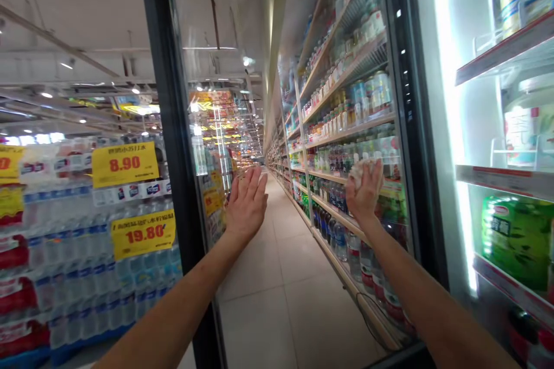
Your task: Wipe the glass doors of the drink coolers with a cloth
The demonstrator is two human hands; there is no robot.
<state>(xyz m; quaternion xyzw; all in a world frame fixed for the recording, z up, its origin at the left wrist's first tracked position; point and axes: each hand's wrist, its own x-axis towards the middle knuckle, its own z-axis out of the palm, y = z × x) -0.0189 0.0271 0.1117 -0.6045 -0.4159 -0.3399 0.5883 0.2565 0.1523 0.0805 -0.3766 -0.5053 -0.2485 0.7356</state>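
Observation:
A glass door (pixel 167 86) with a black frame stands swung open in front of me. My left hand (pixel 246 202) lies flat with its fingers stretched out, against the pane or very close to it, and holds nothing. To its right, my right hand (pixel 363 193) presses a crumpled whitish cloth (pixel 355 173) to the glass, its fingers over the cloth. Part of the cloth is hidden behind those fingers. Shelves of bottles and cans show through or in the pane.
At the right is a lit cooler with a shelf (pixel 502 181) and a green package (pixel 515 236). Packs of bottled water (pixel 86 265) are stacked at the left under yellow price signs (pixel 125 164). Pale floor tiles (pixel 259 317) and a dark cable (pixel 367 317) appear below.

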